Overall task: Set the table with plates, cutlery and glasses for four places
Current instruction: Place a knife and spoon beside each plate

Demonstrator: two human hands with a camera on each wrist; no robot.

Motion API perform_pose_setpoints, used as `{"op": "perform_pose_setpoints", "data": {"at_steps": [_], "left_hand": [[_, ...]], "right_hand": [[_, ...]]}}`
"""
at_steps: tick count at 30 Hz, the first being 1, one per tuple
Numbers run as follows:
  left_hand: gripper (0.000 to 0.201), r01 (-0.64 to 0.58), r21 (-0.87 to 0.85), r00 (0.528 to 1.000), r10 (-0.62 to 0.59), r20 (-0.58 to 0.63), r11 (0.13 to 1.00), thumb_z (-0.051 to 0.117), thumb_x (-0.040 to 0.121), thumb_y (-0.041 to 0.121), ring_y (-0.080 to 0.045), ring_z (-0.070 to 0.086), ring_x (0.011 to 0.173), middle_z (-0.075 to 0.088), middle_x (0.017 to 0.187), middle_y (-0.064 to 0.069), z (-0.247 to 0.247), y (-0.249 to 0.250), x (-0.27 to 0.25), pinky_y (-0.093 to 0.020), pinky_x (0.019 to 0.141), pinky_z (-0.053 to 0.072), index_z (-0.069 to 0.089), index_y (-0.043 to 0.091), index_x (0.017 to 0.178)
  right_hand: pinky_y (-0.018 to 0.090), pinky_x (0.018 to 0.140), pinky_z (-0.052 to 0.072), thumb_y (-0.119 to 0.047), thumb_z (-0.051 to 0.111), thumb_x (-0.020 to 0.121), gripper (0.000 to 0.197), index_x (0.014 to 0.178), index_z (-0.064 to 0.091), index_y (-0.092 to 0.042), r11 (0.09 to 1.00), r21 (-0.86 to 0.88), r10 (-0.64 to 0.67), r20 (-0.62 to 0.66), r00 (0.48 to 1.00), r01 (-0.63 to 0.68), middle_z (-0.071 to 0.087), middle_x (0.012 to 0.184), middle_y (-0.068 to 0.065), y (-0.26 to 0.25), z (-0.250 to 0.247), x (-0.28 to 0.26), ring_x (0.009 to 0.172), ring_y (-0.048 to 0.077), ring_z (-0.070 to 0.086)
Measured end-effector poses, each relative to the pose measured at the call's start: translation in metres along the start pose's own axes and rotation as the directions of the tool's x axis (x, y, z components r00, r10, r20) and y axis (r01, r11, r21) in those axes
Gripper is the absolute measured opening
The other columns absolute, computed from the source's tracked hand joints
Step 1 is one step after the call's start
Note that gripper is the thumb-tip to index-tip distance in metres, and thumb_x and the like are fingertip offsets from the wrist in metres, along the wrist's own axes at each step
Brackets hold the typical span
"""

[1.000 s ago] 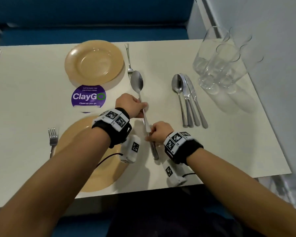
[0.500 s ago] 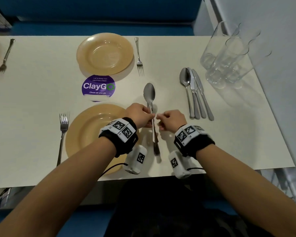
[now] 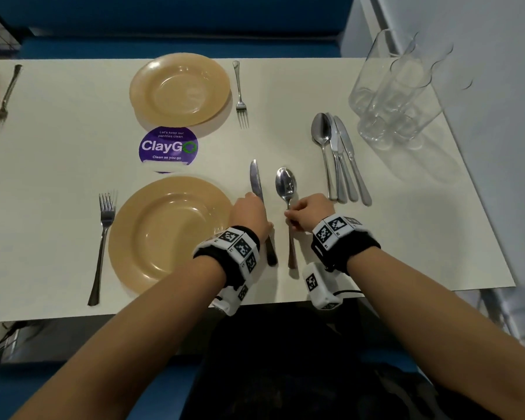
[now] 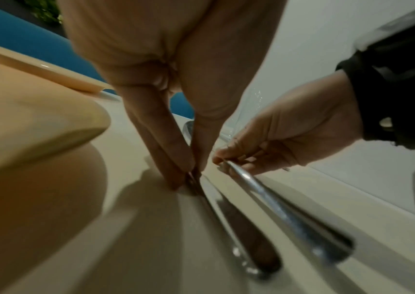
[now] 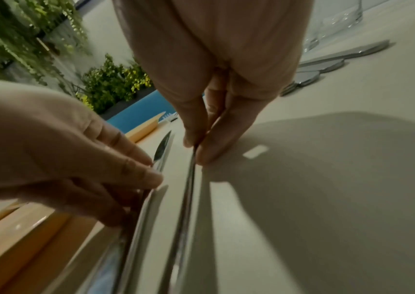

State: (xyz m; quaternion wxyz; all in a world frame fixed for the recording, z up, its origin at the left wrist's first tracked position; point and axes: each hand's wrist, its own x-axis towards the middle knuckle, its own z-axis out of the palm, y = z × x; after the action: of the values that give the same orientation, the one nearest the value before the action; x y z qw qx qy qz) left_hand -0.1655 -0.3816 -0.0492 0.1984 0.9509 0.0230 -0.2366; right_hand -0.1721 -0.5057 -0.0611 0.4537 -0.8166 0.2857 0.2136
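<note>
The left hand (image 3: 249, 215) is pinching the handle of a table knife (image 3: 256, 180) lying on the table (image 3: 58, 165) just right of the near plate (image 3: 167, 231). The right hand (image 3: 311, 212) is pinching the handle of a spoon (image 3: 286, 184) lying just beside the knife, parallel to it. Spare cutlery (image 3: 338, 159) and glasses (image 3: 397, 92) are sitting further right.

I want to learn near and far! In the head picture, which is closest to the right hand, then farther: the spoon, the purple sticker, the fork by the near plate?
1. spoon, pinched in the right hand.
2. purple sticker, up and left.
3. fork, left of the near plate.
</note>
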Motion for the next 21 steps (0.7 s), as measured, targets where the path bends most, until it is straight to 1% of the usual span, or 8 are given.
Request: {"op": "perform_pose_setpoints", "data": {"at_steps": [2, 3, 6, 10, 12, 14, 16, 21], "left_hand": [[0.047, 0.010, 0.017, 1.000, -0.010, -0.014, 1.000, 0.071, 0.084, 0.022, -0.026, 0.057, 0.107, 0.058, 0.117, -0.013, 0.002, -0.001, -0.003, -0.027, 0.078, 0.045, 0.046, 0.002, 0.119], [0.044, 0.014, 0.024, 1.000, -0.014, -0.016, 1.000, 0.070, 0.084, 0.020, -0.026, 0.058, 0.106, 0.058, 0.116, -0.013, 0.002, -0.001, -0.004, -0.026, 0.075, 0.043, 0.047, 0.002, 0.117], [0.034, -0.003, 0.053, 1.000, 0.003, 0.003, 0.999, 0.066, 0.086, 0.016, -0.025, 0.058, 0.103, 0.059, 0.112, -0.012, 0.004, -0.005, -0.009, -0.025, 0.071, 0.041, 0.049, 0.002, 0.112], [0.029, -0.033, 0.135, 0.999, 0.031, 0.014, 0.990, 0.061, 0.089, 0.015, -0.025, 0.059, 0.104, 0.059, 0.114, -0.012, 0.006, -0.012, -0.016, -0.027, 0.074, 0.044, 0.051, 0.003, 0.113], [0.029, -0.053, 0.159, 0.999, 0.051, 0.014, 0.986, 0.059, 0.090, 0.015, -0.025, 0.058, 0.107, 0.058, 0.117, -0.012, 0.005, -0.015, -0.018, -0.027, 0.078, 0.045, 0.052, 0.002, 0.115], [0.025, -0.058, 0.161, 0.998, 0.056, 0.017, 0.985, 0.060, 0.090, 0.014, -0.025, 0.059, 0.106, 0.058, 0.116, -0.012, 0.005, -0.018, -0.020, -0.026, 0.074, 0.042, 0.054, 0.002, 0.112], [0.020, -0.060, 0.155, 0.998, 0.056, 0.026, 0.986, 0.060, 0.090, 0.013, -0.025, 0.059, 0.104, 0.060, 0.113, -0.012, 0.005, -0.021, -0.021, -0.026, 0.072, 0.040, 0.058, 0.003, 0.107], [0.018, -0.075, 0.165, 0.997, 0.070, 0.035, 0.983, 0.059, 0.090, 0.014, -0.025, 0.058, 0.104, 0.059, 0.112, -0.012, 0.005, -0.026, -0.025, -0.027, 0.077, 0.044, 0.059, 0.003, 0.105]], "right_hand": [[0.016, 0.045, 0.052, -0.010, 0.069, 0.084, 0.006, 0.079, 0.068, -0.007, 1.000, 0.007, -0.018, -0.004, 1.000, 0.018, 0.068, 0.074, 0.008, 0.000, 0.007, -0.004, 0.055, 0.013, 0.062], [0.018, 0.046, 0.053, -0.009, 0.069, 0.083, 0.011, 0.072, 0.065, -0.011, 0.999, 0.001, -0.042, -0.016, 0.999, 0.042, 0.069, 0.074, 0.009, 0.000, 0.010, -0.004, 0.054, 0.015, 0.062], [0.035, 0.063, 0.061, -0.006, 0.072, 0.078, 0.024, 0.065, 0.055, -0.019, 0.994, -0.042, -0.105, -0.060, 0.993, 0.102, 0.072, 0.080, 0.013, -0.001, 0.021, -0.007, 0.062, 0.024, 0.068], [0.040, 0.081, 0.057, -0.010, 0.075, 0.075, 0.030, 0.064, 0.050, -0.024, 0.978, -0.135, -0.169, -0.058, 0.984, 0.160, 0.072, 0.091, 0.012, -0.004, 0.037, -0.013, 0.083, 0.028, 0.070], [0.039, 0.085, 0.056, -0.011, 0.074, 0.076, 0.023, 0.068, 0.055, -0.020, 0.973, -0.154, -0.181, -0.040, 0.983, 0.173, 0.071, 0.095, 0.012, -0.006, 0.041, -0.016, 0.087, 0.028, 0.069], [0.035, 0.088, 0.054, -0.012, 0.074, 0.077, 0.010, 0.083, 0.065, -0.013, 0.968, -0.178, -0.185, -0.036, 0.982, 0.176, 0.070, 0.100, 0.011, -0.006, 0.043, -0.019, 0.093, 0.026, 0.067], [0.033, 0.089, 0.053, -0.012, 0.073, 0.078, 0.016, 0.092, 0.068, -0.008, 0.964, -0.192, -0.192, -0.035, 0.981, 0.182, 0.070, 0.102, 0.010, -0.004, 0.045, -0.021, 0.096, 0.024, 0.066], [0.038, 0.088, 0.054, -0.013, 0.075, 0.077, 0.019, 0.094, 0.067, -0.009, 0.963, -0.191, -0.193, -0.009, 0.981, 0.188, 0.070, 0.100, 0.011, -0.002, 0.052, -0.026, 0.093, 0.027, 0.068]]}}
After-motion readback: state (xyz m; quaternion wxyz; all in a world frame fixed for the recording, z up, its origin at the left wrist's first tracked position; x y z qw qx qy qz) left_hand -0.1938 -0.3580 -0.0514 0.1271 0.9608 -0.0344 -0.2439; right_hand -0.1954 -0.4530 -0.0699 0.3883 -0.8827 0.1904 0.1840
